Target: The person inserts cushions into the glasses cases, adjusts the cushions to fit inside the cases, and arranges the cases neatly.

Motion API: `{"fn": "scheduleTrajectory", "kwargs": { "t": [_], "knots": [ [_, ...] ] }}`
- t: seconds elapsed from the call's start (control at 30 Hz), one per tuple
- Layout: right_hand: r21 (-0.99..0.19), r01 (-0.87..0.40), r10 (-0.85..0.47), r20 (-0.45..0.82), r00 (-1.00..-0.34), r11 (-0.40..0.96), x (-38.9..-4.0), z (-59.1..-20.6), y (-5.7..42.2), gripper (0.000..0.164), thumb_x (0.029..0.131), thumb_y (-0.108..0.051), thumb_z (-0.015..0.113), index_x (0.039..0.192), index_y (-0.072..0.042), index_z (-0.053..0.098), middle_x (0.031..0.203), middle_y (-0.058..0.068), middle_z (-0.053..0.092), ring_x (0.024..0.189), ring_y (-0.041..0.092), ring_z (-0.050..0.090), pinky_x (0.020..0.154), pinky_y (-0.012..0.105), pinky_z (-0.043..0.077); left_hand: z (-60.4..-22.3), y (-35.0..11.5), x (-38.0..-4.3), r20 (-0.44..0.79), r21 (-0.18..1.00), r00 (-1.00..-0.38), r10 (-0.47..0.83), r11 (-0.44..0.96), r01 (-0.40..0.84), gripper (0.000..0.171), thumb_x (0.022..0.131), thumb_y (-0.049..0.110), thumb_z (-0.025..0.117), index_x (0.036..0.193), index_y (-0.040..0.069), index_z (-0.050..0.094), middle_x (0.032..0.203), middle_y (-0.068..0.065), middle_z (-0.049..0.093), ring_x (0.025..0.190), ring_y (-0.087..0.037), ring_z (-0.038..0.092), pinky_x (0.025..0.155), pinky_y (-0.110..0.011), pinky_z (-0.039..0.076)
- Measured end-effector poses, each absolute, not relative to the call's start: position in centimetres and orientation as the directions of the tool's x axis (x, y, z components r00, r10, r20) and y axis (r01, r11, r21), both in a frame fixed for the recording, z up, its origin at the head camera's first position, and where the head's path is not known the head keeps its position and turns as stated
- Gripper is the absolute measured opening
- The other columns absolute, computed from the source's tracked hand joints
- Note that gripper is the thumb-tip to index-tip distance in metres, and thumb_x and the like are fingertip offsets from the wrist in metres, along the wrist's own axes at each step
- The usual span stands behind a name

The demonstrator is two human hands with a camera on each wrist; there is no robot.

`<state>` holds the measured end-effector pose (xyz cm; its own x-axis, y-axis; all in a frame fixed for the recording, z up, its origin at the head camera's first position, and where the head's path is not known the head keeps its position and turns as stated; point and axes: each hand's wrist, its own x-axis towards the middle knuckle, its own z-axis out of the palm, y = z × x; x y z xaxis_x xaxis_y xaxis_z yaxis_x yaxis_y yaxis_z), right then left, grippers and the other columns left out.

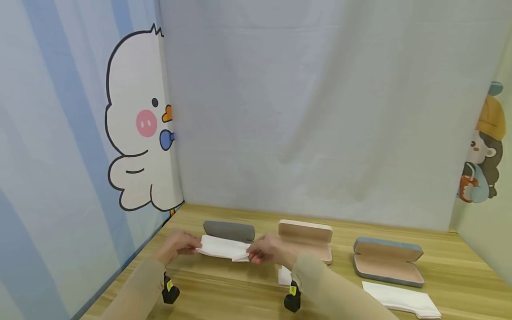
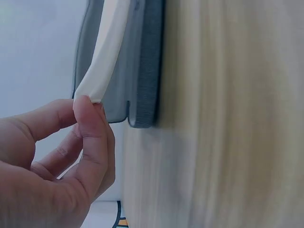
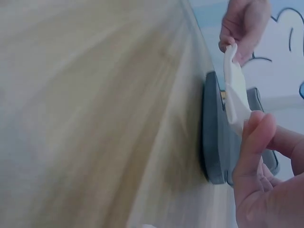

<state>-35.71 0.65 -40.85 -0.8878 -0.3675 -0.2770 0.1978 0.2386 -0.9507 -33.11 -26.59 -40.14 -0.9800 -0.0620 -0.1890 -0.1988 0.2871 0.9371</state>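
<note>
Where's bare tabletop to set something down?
Bare table in front of the held cloth, between left wrist camera and second cloth; a narrow gap between the peach case and blue case. Crowded: around the gray case, with left hand and right hand close.

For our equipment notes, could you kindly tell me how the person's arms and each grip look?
The left sleeve and right sleeve are long and light beige. A small black device with a yellow-green label shows beside each. The left grip and right grip are bare human hands, without gloves. No cables show.
</note>
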Motion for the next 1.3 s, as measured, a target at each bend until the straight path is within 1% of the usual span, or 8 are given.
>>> {"fn": "scheduleTrajectory", "kwargs": {
  "t": [0.17,0.27,0.4,0.53,0.77,1.07,1.17,1.3],
  "knots": [
    [-0.961,0.192,-0.382,-0.257,-0.888,0.199,-37.3,-40.8,1.2,0.013,0.086,0.002,0.064,0.092,0.012,0.068,0.058,0.002,0.063,0.045,0.004,0.055,0.045,0.014,0.048,-39.9,-26.3,-34.4,-0.164,0.952,-0.985,-0.048,0.254,-0.17,0.035,0.083,-0.005,0.067,0.114,-0.018,0.057,0.081,-0.007,0.068,0.062,-0.006,0.063,0.065,-0.022,0.06],
    [-0.963,0.2,-0.361,-0.254,-0.897,0.181,-38.0,-41.0,1.6,0.014,0.086,0.001,0.065,0.095,0.011,0.068,0.06,0.002,0.063,0.045,0.005,0.054,0.045,0.014,0.048,-40.0,-25.7,-35.0,-0.157,0.959,-0.986,-0.05,0.23,-0.164,0.033,0.083,-0.007,0.067,0.113,-0.018,0.059,0.078,-0.007,0.069,0.06,-0.007,0.064,0.065,-0.024,0.06],
    [-0.964,0.21,-0.323,-0.254,-0.912,0.165,-38.4,-41.6,1.9,0.013,0.085,0.002,0.066,0.094,0.012,0.069,0.057,0.002,0.062,0.043,0.004,0.052,0.042,0.013,0.045,-40.3,-25.1,-35.6,-0.142,0.965,-0.988,-0.056,0.215,-0.151,0.029,0.08,-0.01,0.067,0.107,-0.019,0.06,0.074,-0.007,0.068,0.06,-0.009,0.063,0.061,-0.023,0.059],
    [-0.965,0.2,-0.318,-0.246,-0.916,0.171,-38.4,-42.1,1.5,0.014,0.083,0.004,0.067,0.093,0.013,0.069,0.055,0.002,0.062,0.041,0.004,0.052,0.041,0.014,0.045,-40.7,-25.0,-35.9,-0.132,0.952,-0.987,-0.096,0.266,-0.153,0.027,0.078,-0.012,0.067,0.104,-0.018,0.061,0.071,-0.007,0.066,0.057,-0.009,0.06,0.055,-0.02,0.056],
    [-0.96,0.127,-0.271,-0.196,-0.942,0.25,-38.0,-42.4,0.6,0.009,0.081,0.003,0.068,0.087,0.01,0.069,0.053,0.001,0.06,0.039,0.004,0.05,0.037,0.015,0.043,-41.4,-24.8,-36.5,-0.093,0.896,-0.981,-0.173,0.416,-0.158,0.017,0.074,-0.009,0.07,0.09,-0.012,0.068,0.06,-0.003,0.062,0.045,-0.007,0.052,0.045,-0.017,0.049],
    [-0.934,0.035,-0.23,-0.124,-0.965,0.355,-37.8,-42.8,0.0,0.006,0.08,0.0,0.069,0.078,0.005,0.07,0.048,-0.003,0.056,0.036,0.004,0.045,0.034,0.015,0.038,-41.9,-25.0,-36.8,-0.034,0.845,-0.983,-0.18,0.52,-0.125,0.013,0.07,-0.007,0.068,0.083,-0.008,0.068,0.056,-0.002,0.057,0.045,-0.009,0.046,0.042,-0.018,0.041],
    [-0.913,0.009,-0.235,-0.114,-0.965,0.407,-37.8,-42.9,-0.2,0.014,0.082,-0.004,0.069,0.07,0.003,0.068,0.045,-0.004,0.053,0.034,0.005,0.043,0.033,0.016,0.034,-42.1,-24.9,-36.6,-0.031,0.831,-0.985,-0.17,0.543,-0.119,0.011,0.07,-0.008,0.067,0.08,-0.006,0.064,0.054,-0.001,0.052,0.043,-0.008,0.042,0.04,-0.017,0.036],
    [-0.885,-0.008,-0.261,-0.129,-0.957,0.466,-37.5,-42.7,-0.4,0.026,0.083,-0.011,0.072,0.06,-0.002,0.063,0.044,-0.003,0.051,0.033,0.006,0.043,0.032,0.017,0.031,-42.3,-25.0,-36.3,-0.051,0.848,-0.984,-0.17,0.513,-0.132,0.018,0.073,-0.009,0.068,0.082,-0.003,0.054,0.058,-0.002,0.049,0.042,-0.008,0.04,0.037,-0.017,0.033]
  ]
}}
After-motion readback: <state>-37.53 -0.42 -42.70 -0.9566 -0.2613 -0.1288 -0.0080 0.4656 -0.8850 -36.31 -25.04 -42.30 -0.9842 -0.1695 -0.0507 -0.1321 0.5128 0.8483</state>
